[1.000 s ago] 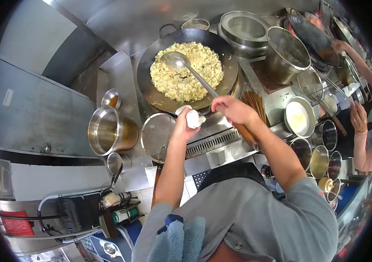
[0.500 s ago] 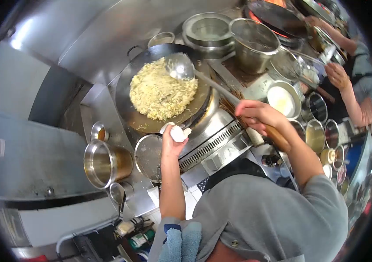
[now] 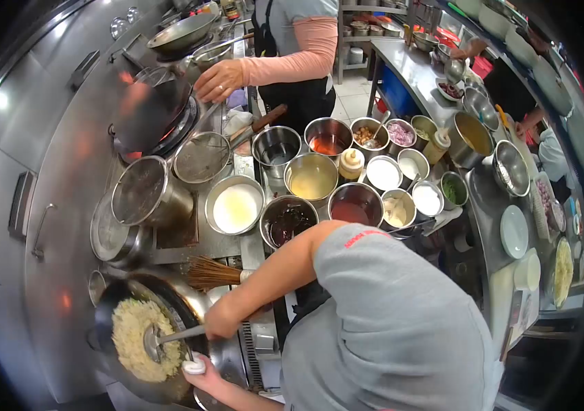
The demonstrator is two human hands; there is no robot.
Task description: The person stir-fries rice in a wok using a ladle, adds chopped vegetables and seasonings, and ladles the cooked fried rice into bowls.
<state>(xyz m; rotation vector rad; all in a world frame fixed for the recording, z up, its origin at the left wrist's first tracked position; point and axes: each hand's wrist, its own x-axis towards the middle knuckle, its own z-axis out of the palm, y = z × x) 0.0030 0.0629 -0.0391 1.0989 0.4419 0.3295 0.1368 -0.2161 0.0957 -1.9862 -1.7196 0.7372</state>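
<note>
At the lower left, a dark wok point(image 3: 108, 306) holds pale yellow fried rice point(image 3: 133, 329). My right hand point(image 3: 222, 319) is closed round the ladle's handle, and the metal ladle point(image 3: 153, 344) rests with its bowl in the rice. Near the wok's front edge, my left hand point(image 3: 204, 379) is closed on a folded white cloth point(image 3: 194, 367). The cloth sits at the wok's rim; whether a wok handle lies beneath it is hidden. Right above my right hand, a straw brush point(image 3: 211, 272) lies beside the stove.
Beyond the wok stand a deep pot point(image 3: 181, 205) and a wire strainer point(image 3: 201, 157). Several metal containers of sauces and seasonings, including a pot of white liquid point(image 3: 236, 205), crowd the counter. A co-worker's hand point(image 3: 220, 81) is over another stove, near a dark pan point(image 3: 144, 113).
The view has swung right, bringing the seasoning containers and co-worker into fuller sight. The ladle's bowl has come down from the far side of the wok into the rice.
</note>
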